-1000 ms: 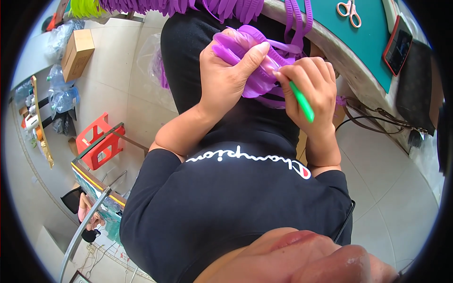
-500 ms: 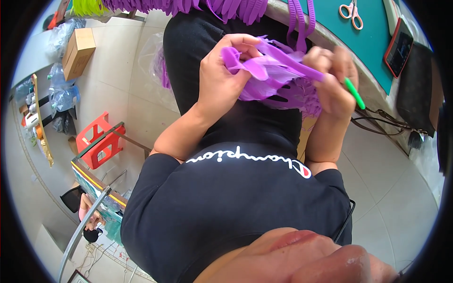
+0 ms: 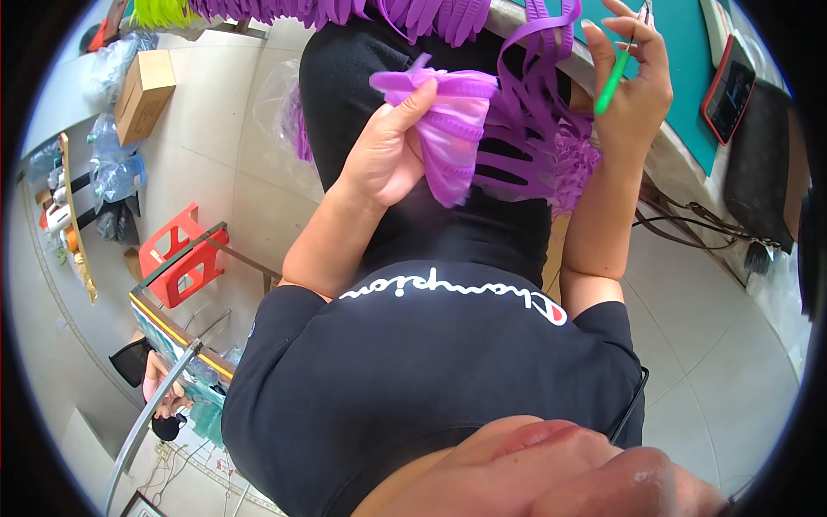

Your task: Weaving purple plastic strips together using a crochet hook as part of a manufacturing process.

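Observation:
My left hand (image 3: 388,159) is closed on a crumpled, soft purple rubbery sheet (image 3: 450,129) with ribbed bands, pinched under the thumb above my lap. Out over the table's edge, my right hand (image 3: 636,99) has a slim green-handled tool (image 3: 612,82) lodged in it, its thin metal end pointing away from me. Several fingers of that hand are spread and bent. Between the hands, purple rubbery straps (image 3: 525,86) hang from the table edge to my lap. More purple pieces (image 3: 573,164) are heaped beside my right forearm.
A green mat (image 3: 689,129) covers the table at right, with a red-edged phone (image 3: 728,86) and a dark bag (image 3: 762,164). Purple strips (image 3: 345,10) line the far edge. A red stool (image 3: 185,254), a cardboard box (image 3: 145,96) and another person (image 3: 164,396) are at left.
My right hand has left the purple material and moved away to the table with the green-handled tool. My left hand now holds the crumpled purple sheet apart, turned upright. The scissors are now hidden.

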{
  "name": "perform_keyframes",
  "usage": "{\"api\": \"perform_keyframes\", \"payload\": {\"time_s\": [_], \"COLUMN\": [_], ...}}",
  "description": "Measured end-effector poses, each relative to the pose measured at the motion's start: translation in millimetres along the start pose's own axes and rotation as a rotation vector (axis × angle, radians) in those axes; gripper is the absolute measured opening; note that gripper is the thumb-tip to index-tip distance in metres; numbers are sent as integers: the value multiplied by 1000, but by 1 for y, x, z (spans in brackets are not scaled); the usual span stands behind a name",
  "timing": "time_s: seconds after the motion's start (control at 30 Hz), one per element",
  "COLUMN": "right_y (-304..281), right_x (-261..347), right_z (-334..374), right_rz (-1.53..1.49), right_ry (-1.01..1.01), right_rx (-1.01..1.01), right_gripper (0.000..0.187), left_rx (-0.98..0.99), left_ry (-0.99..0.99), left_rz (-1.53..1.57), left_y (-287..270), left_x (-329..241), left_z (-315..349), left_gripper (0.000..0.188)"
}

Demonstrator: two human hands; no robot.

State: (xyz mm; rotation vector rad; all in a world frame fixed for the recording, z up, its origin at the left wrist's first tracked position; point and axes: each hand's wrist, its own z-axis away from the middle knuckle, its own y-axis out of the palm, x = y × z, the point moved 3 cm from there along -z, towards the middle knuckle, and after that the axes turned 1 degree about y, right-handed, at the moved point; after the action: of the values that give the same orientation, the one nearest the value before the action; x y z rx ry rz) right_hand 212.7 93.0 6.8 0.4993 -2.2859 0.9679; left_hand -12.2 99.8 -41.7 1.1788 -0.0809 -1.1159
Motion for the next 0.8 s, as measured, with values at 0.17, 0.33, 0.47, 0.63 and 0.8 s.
{"api": "perform_keyframes", "payload": {"time_s": [0.17, 0.33, 0.47, 0.63, 0.8], "right_y": [-6, 18, 23, 26, 24], "right_x": [18, 16, 21, 23, 23], "right_z": [32, 61, 70, 58, 53], "right_rz": [-461, -589, -747, -842, -691], "right_ry": [117, 14, 367, 371, 237], "right_rx": [66, 298, 333, 194, 270], "right_gripper": [29, 18, 18, 16, 18], "left_rx": [-17, -74, -48, 60, 34], "left_ry": [63, 170, 118, 180, 191], "left_rz": [-202, -245, -156, -301, -296], "left_y": [3, 2, 11, 24, 17], "left_x": [5, 9, 7, 17, 21], "left_z": [-3, -2, -4, 0, -7], "left_gripper": [39, 23, 29, 38, 29]}}
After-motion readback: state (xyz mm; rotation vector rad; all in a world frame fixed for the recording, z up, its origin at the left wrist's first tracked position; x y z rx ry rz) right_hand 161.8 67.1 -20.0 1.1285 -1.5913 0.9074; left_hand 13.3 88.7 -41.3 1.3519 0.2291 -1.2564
